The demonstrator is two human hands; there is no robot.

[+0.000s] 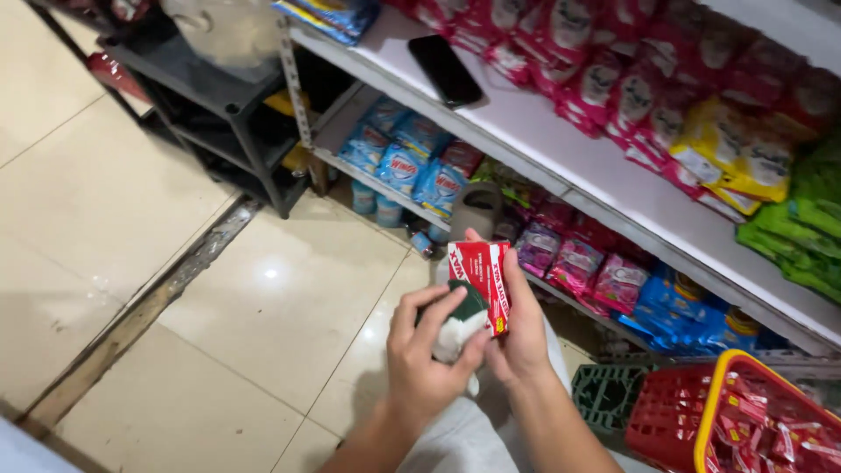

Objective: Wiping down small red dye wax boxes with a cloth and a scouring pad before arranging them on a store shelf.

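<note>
My right hand [519,337] grips a small red and white carton [481,282] upright in front of the shelves. My left hand [427,355] presses a white cloth with a dark green part [462,320] against the carton's left face. Both hands meet low in the middle of the view, above the tiled floor [263,307].
A white metal shelf [561,153] runs diagonally, stocked with red, yellow, green, blue and pink packets. A black phone [444,70] lies on its upper board. A red basket with a yellow rim [701,407] holds small red packs at lower right. A dark rack [219,114] stands at upper left.
</note>
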